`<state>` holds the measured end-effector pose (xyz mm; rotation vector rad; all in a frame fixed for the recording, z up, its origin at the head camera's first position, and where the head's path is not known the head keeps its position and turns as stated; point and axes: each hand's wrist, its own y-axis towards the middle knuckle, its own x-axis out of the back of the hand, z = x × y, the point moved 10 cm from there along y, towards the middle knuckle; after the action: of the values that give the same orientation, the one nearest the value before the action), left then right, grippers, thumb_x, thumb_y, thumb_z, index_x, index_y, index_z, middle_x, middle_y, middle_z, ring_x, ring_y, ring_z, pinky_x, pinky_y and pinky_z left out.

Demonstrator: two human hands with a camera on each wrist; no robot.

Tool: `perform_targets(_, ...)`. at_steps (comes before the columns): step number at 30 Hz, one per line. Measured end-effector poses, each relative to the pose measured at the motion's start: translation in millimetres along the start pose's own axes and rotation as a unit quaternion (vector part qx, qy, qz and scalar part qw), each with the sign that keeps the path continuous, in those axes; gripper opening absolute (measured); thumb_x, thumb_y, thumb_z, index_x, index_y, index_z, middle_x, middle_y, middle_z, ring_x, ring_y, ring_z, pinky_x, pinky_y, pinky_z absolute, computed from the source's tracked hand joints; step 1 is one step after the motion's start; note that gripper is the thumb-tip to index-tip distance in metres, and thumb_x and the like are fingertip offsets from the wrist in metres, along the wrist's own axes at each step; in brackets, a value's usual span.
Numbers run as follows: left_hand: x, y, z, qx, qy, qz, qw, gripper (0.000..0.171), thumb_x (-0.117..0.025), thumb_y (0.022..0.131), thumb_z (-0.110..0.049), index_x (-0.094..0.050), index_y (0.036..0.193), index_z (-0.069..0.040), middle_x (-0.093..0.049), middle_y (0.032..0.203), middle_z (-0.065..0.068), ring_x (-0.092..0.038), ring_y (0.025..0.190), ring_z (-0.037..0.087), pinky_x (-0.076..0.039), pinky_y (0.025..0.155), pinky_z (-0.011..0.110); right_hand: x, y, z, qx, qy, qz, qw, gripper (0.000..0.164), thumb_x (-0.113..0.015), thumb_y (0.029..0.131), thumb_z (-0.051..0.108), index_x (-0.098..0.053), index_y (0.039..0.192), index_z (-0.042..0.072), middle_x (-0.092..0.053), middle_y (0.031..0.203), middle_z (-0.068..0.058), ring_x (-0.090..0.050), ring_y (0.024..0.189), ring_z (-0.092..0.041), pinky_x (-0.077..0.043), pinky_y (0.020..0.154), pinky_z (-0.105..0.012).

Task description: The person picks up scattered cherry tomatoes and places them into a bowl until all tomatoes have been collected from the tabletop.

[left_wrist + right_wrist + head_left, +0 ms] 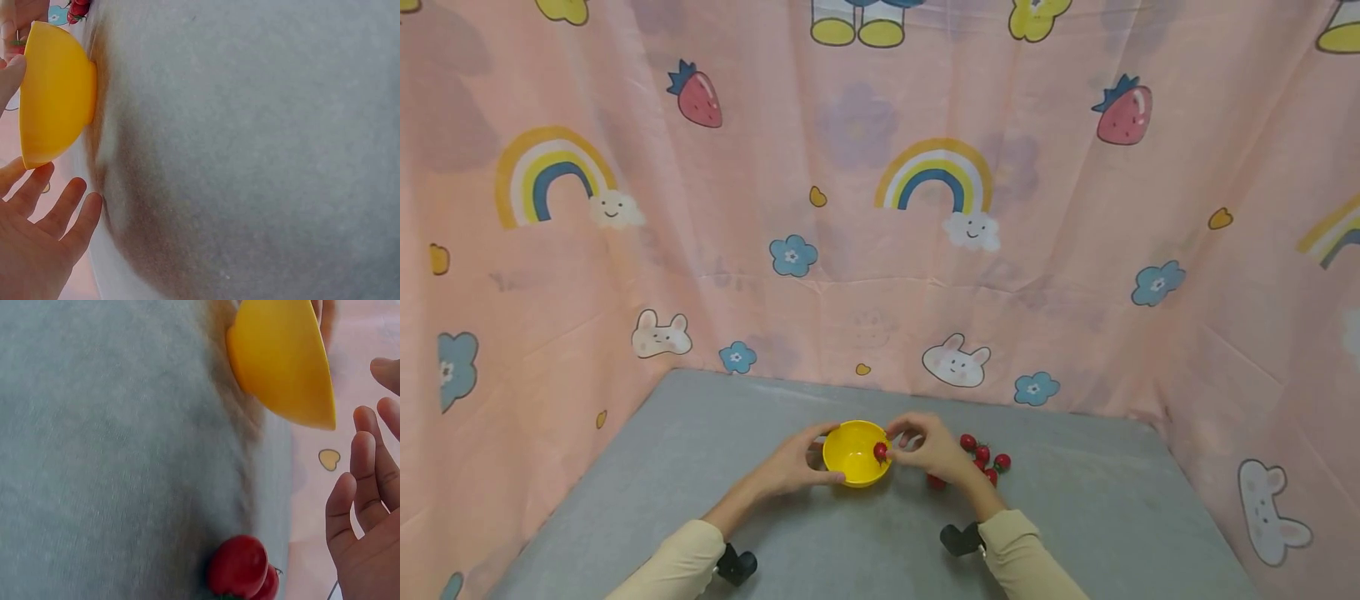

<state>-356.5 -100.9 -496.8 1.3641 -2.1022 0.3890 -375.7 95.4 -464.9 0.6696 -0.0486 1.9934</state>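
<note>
On the grey table stands a yellow bowl [855, 454], upright. My left hand [796, 462] holds it from the left, thumb on the near rim and fingertips at the far side; the ring and little fingers extend free in the left wrist view. Over the bowl's right rim is my right hand [928, 447]. One red cherry tomato [881, 452] shows just at its thumb tip, inside the bowl's outline. The right wrist view shows the right fingers [364, 456] and thumb apart with nothing between them; the tomato is hidden there.
Several cherry tomatoes [1002, 462] with green stems lie on the grey tabletop [1097, 500] to the right of the bowl, some partly behind the right hand and wrist. A pink printed curtain [850, 325] hangs around the table's back and sides.
</note>
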Motion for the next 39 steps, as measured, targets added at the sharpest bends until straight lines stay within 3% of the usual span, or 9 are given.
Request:
perform_targets(6,0.8,-1.0,-0.4,0.003,0.001,0.0,1.0,0.083,-0.085,0.085,-0.034,-0.044,0.151,-0.007,-0.048,0.149,0.014,-0.055,0.123,0.037,-0.051,0.098,0.05,9,-5,-7,-0.017,-0.009,-0.005,1.0,0.028,-0.081,0.088,0.01,-0.07,0.113,0.002,-0.069,0.108,-0.012,-0.06,0.091,-0.027,-0.054,0.081,-0.041)
perform_targets(15,0.8,-1.7,0.2,0.009,-0.003,-0.002,1.0,0.082,-0.085,0.085,-0.031,-0.044,0.151,-0.007,-0.047,0.15,0.015,-0.055,0.123,0.036,-0.051,0.098,0.049,39,-25,-15,0.002,-0.017,-0.021,1.0,0.029,-0.079,0.09,0.013,-0.068,0.113,-0.001,-0.067,0.11,-0.023,-0.061,0.089,-0.029,-0.055,0.08,-0.039)
perform_targets(22,1.4,-2.2,-0.4,0.013,-0.003,-0.003,0.9999,0.083,-0.086,0.084,-0.032,-0.044,0.151,-0.006,-0.047,0.15,0.016,-0.054,0.124,0.038,-0.05,0.098,0.052,67,-48,-25,0.005,-0.023,-0.041,0.999,0.027,-0.079,0.09,0.012,-0.069,0.113,0.001,-0.066,0.107,-0.023,-0.061,0.084,-0.028,-0.054,0.072,-0.033)
perform_targets(27,1.8,-1.6,0.1,0.011,0.0,-0.003,0.9999,0.083,-0.086,0.084,-0.034,-0.044,0.151,-0.007,-0.047,0.15,0.015,-0.055,0.123,0.037,-0.05,0.098,0.052,86,-64,-29,0.011,-0.035,-0.051,0.998,0.027,-0.078,0.091,0.01,-0.068,0.113,0.0,-0.066,0.106,-0.023,-0.061,0.086,-0.028,-0.054,0.073,-0.033)
perform_targets(39,-0.1,-1.3,-2.6,0.004,0.002,0.005,1.0,0.081,-0.084,0.085,-0.031,-0.043,0.152,-0.008,-0.048,0.149,0.014,-0.057,0.119,0.033,-0.051,0.097,0.049,118,-98,-50,-0.026,-0.074,-0.059,0.995,0.034,-0.078,0.09,0.008,-0.065,0.119,-0.004,-0.066,0.111,-0.021,-0.062,0.088,-0.028,-0.054,0.074,-0.032)
